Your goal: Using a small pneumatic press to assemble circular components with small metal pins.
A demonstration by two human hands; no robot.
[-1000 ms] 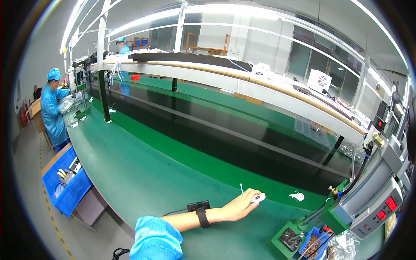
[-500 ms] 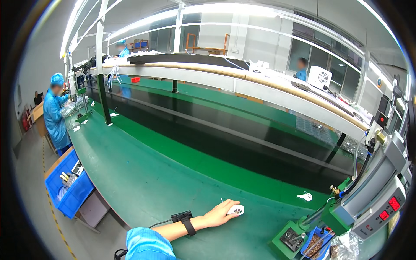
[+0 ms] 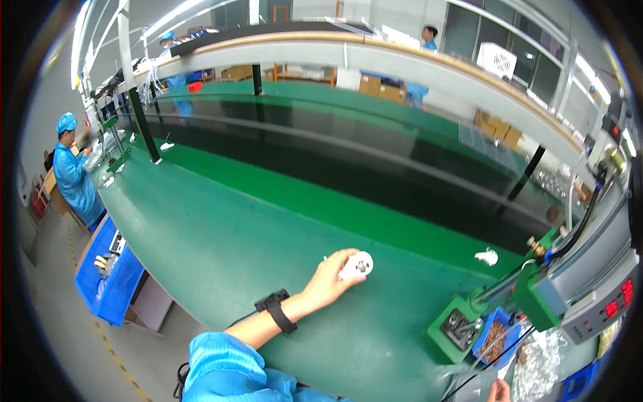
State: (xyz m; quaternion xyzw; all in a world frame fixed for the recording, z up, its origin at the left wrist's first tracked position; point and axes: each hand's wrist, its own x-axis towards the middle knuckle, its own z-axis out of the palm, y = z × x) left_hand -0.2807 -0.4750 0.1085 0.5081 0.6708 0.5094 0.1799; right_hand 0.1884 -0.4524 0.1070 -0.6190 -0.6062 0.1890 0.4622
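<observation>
My left hand (image 3: 333,276) is closed around a white round plastic part (image 3: 357,266), held over the green workbench. Small dark and metallic details show at that part's middle. A black strap with a small dark box sits on my left wrist. At the lower edge, only the fingertips of my right hand (image 3: 499,391) show, pinched together beside a clear plastic bag (image 3: 539,362). A thin pale piece shows just above those fingertips, too small to name. Close by, a blue bin (image 3: 497,340) holds many small copper-coloured pieces next to a green bench press (image 3: 457,328).
Another white part (image 3: 487,256) lies on the bench near the press. A grey control box with red digits (image 3: 603,301) stands at right. A dark conveyor belt (image 3: 301,154) runs beyond the bench. At far left a co-worker in blue (image 3: 72,171) stands near a blue crate (image 3: 110,278).
The view has shifted. My left hand has raised the white round part and turned it more toward me. My right fingertips have come into view at the lower edge.
</observation>
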